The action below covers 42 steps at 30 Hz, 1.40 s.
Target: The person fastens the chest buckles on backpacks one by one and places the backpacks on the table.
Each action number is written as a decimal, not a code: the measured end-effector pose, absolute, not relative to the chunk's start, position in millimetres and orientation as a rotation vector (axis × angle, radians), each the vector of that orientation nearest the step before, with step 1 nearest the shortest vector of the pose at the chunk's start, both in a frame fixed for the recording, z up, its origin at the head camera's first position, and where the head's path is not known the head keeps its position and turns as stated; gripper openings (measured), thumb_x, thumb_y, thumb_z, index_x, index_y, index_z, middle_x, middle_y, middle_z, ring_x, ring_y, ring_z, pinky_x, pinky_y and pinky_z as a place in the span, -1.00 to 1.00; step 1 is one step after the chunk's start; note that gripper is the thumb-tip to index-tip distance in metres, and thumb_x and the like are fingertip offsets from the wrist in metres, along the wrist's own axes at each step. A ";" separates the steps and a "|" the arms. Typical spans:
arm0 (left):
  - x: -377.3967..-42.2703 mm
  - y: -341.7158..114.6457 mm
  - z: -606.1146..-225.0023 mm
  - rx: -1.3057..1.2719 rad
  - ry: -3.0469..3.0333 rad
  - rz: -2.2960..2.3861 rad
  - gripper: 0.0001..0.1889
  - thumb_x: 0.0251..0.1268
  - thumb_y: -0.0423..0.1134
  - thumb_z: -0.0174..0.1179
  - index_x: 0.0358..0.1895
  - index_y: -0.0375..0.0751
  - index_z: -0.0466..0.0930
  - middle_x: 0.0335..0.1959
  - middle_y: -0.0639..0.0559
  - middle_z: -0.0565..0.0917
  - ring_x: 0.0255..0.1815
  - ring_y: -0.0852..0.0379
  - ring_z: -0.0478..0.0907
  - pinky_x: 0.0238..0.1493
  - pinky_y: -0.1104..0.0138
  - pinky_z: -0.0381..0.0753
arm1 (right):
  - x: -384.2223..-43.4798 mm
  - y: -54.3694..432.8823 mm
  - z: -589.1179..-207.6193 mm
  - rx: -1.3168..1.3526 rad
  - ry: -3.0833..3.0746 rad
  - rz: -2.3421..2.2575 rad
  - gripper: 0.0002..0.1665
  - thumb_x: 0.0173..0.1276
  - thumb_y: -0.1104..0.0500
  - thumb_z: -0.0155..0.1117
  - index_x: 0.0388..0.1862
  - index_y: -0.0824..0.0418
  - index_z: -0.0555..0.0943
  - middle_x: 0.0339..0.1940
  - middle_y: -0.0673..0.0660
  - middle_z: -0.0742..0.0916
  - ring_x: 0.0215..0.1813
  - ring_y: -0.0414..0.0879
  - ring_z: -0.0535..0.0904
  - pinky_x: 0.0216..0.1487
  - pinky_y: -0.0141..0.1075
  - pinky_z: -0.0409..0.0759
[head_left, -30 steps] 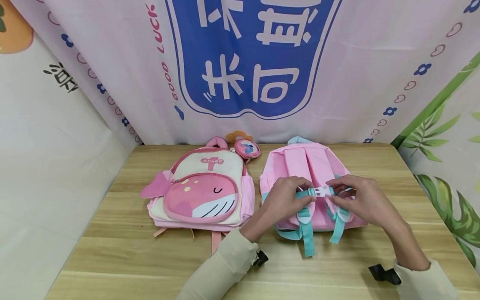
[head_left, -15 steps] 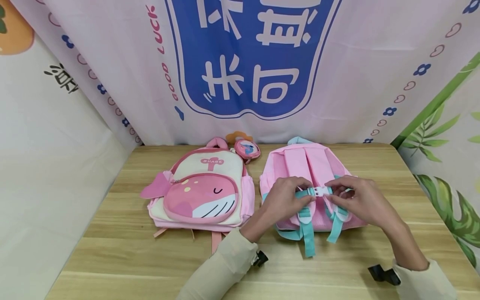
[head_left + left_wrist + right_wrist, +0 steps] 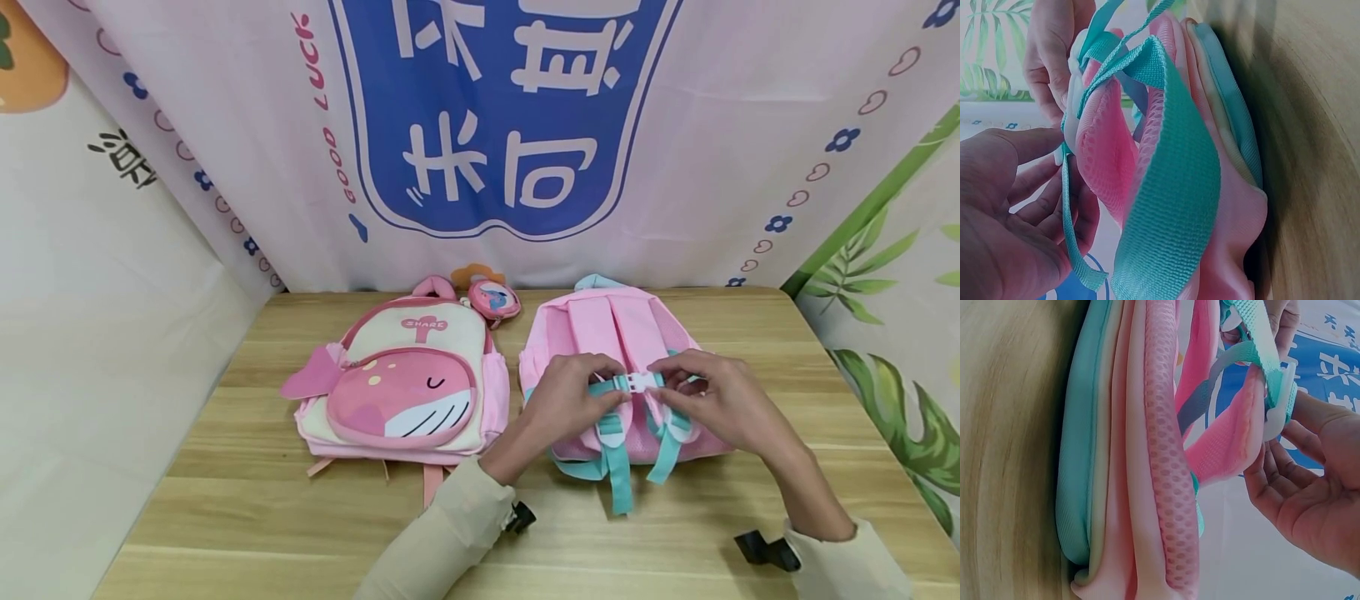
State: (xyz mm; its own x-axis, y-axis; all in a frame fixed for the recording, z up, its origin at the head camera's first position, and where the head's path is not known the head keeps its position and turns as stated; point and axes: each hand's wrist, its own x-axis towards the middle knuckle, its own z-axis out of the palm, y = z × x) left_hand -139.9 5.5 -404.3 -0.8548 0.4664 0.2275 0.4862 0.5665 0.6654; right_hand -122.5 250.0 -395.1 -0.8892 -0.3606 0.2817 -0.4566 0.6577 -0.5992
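A pink backpack (image 3: 558,329) with teal straps lies on its front, shoulder straps facing up. Across those straps runs a teal chest strap with a white side-release buckle (image 3: 641,382), whose two halves appear to be together. My left hand (image 3: 566,392) pinches the buckle's left end and strap between thumb and fingers. Opposite it, the right hand (image 3: 727,396) pinches the right end the same way. In the left wrist view, a wide teal strap (image 3: 1175,181) partly covers the backpack's side. The right wrist view shows the right hand (image 3: 1322,475) beside a white strap adjuster (image 3: 1282,403).
To the left lies a second backpack (image 3: 401,396), cream and pink with a whale pocket. A small round pink pouch (image 3: 494,298) is at its top. Both bags rest on a wooden table (image 3: 300,533). A printed curtain (image 3: 690,183) hangs behind the table.
My right hand has shifted slightly left with its end of the buckle. The teal strap tail hanging below it has swung left. The left hand stays nearly still.
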 end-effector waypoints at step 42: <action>-138.9 14.6 -413.7 -0.763 -2.827 -1.207 -0.79 0.41 -0.10 0.48 0.03 0.00 0.82 -0.11 0.17 0.84 -0.12 0.36 0.69 -0.12 0.56 0.60 | -124.3 246.8 -395.7 0.640 -2.865 1.038 -0.71 0.30 0.24 0.64 -0.01 0.15 0.81 -0.27 -0.04 0.79 -0.23 -0.29 0.64 -0.17 -0.43 0.71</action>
State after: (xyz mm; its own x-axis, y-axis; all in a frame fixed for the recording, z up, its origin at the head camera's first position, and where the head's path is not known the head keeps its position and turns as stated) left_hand -138.9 14.6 -413.7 -0.8838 0.4394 0.1609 0.4202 0.5937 0.6863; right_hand -124.3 246.8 -395.7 -0.9151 -0.3691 0.1624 -0.3875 0.6934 -0.6075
